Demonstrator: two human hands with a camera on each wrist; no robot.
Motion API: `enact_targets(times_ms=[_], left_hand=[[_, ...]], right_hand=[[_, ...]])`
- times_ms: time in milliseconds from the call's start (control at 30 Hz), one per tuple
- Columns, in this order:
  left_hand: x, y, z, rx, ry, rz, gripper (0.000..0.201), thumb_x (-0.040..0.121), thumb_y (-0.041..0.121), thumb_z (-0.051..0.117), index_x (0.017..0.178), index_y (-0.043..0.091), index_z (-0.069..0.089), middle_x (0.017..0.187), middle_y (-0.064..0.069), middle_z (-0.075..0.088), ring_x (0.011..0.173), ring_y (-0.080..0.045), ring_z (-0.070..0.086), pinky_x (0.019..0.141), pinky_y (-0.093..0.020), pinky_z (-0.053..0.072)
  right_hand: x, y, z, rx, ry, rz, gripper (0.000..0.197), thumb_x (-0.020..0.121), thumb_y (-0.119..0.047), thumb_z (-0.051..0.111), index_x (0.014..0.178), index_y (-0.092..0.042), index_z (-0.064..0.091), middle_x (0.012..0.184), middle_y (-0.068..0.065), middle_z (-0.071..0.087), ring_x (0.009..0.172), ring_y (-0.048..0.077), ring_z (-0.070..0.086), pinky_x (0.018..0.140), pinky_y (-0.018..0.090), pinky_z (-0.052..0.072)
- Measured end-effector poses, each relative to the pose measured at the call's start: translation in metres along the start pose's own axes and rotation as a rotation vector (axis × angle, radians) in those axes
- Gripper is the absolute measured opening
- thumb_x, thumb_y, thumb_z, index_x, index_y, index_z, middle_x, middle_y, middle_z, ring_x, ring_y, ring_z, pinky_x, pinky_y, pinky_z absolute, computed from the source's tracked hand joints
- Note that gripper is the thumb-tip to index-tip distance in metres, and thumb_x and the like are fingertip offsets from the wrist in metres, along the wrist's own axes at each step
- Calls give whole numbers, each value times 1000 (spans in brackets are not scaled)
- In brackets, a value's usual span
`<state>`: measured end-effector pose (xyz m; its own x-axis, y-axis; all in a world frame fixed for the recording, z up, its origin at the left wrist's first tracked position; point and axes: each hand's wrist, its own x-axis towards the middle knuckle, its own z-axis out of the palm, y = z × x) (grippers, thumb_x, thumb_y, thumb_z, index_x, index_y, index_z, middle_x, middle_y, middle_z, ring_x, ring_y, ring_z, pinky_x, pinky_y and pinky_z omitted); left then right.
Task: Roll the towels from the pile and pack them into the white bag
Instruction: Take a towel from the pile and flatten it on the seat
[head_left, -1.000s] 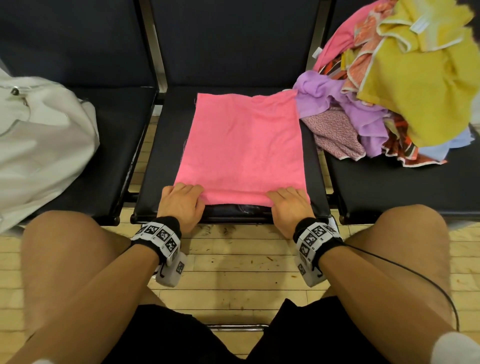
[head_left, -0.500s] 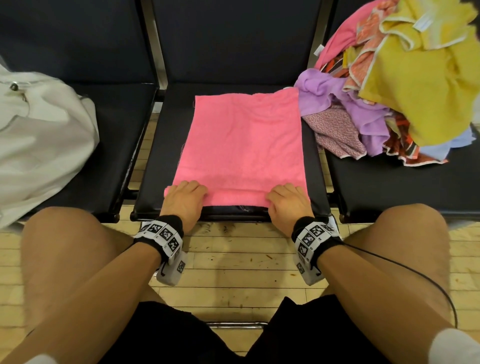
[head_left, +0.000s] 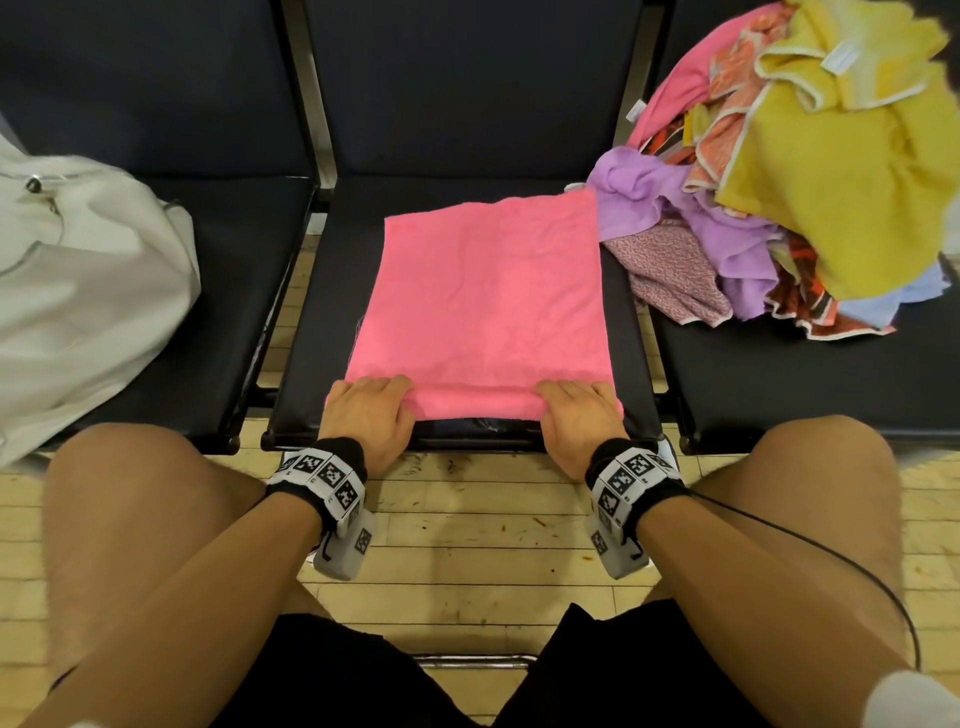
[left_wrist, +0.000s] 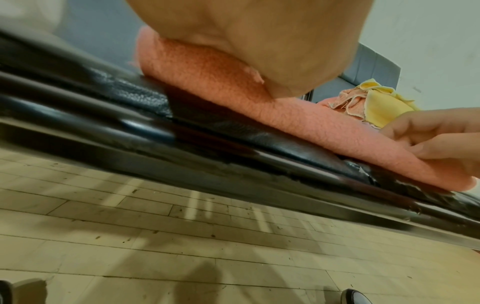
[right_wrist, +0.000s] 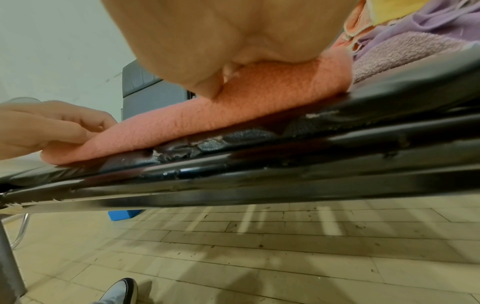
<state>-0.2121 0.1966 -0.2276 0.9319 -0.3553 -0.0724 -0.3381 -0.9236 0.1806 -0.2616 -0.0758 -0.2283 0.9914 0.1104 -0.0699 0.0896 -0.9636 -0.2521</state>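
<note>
A pink towel (head_left: 488, 296) lies flat on the middle black seat (head_left: 311, 332). Its near edge is turned over into a thin roll (left_wrist: 207, 82). My left hand (head_left: 369, 410) grips the roll's left end, fingers curled over it. My right hand (head_left: 576, 410) grips the right end the same way; the left wrist view shows its fingers (left_wrist: 436, 133) curled on the roll. The white bag (head_left: 88, 291) slumps on the left seat. The towel pile (head_left: 779, 197), yellow, purple, orange and pink, is heaped on the right seat.
The seats have dark backrests (head_left: 467, 78) and metal frame bars (head_left: 311, 104) between them. The middle seat's front edge (right_wrist: 233, 164) is worn and cracked. My bare knees (head_left: 156, 493) flank the seat over a wooden floor (head_left: 467, 545).
Both hands have curled the towel's near edge over into a thin roll and eased it slightly away from me. The bag and pile have not moved.
</note>
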Motion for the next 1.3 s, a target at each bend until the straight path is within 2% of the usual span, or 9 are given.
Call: enact_targets(times_ms=[167,333,433,533,767,900,1033,1167,1300], left_hand=[[0,-1,0,-27,6,-23,38,91,23,50,129,20,55,118,-1,62,103,-25,57,94,-43,36],[3,0,1,-9,145,32,22,88,13,60,108,17,67,111,-4,63,103,-28,53,91,-46,38],[3,2,3,33,106,64,21,94,15,54,110,16,67,110,-4,67,102,-29,56,89,-44,38],[-1,1,3,6,90,72,33,91,36,47,112,19,66,110,0,66,101,-26,56,89,-43,38],[0,-1,5,-36,30,32,35,92,27,52,124,18,61,122,-1,63,115,-25,51,104,-44,34],[1,3,0,-18,67,21,33,88,28,41,110,16,63,96,-3,68,92,-27,57,89,-43,39],[-1,6,-1,16,-33,-13,27,89,29,38,107,20,56,74,6,57,70,-22,50,85,-40,41],[0,4,0,-32,27,-8,19,89,25,50,105,20,57,91,3,62,81,-20,49,84,-40,40],[1,2,1,-8,200,59,7,83,14,63,90,16,63,94,-2,61,88,-27,52,77,-42,40]], right_hand=[[-2,2,-1,119,104,8,26,89,-9,51,114,-11,59,110,8,61,90,32,57,79,40,46],[2,4,8,-23,214,-87,22,68,1,70,84,-14,68,88,1,64,82,27,56,71,37,42],[0,0,9,-39,195,-111,16,70,-9,68,85,-14,70,85,1,66,80,26,55,72,38,43],[-4,-3,8,-41,128,-78,24,73,-24,59,94,-15,69,90,0,66,84,25,55,78,40,43],[0,-2,8,-62,93,-27,38,72,-5,65,109,-12,70,96,5,71,90,30,62,85,43,43],[1,-6,-1,-25,-18,24,43,86,-8,48,129,-13,51,101,4,66,95,27,56,92,40,30],[0,-6,-3,27,-40,42,28,86,-8,44,113,-12,47,83,-1,55,77,23,47,92,42,33],[-3,-4,7,29,156,17,15,76,-14,47,88,-15,56,87,0,56,79,24,51,78,39,35],[2,-1,12,-45,258,-49,14,71,-4,65,80,-14,65,89,0,61,81,25,53,73,37,31]])
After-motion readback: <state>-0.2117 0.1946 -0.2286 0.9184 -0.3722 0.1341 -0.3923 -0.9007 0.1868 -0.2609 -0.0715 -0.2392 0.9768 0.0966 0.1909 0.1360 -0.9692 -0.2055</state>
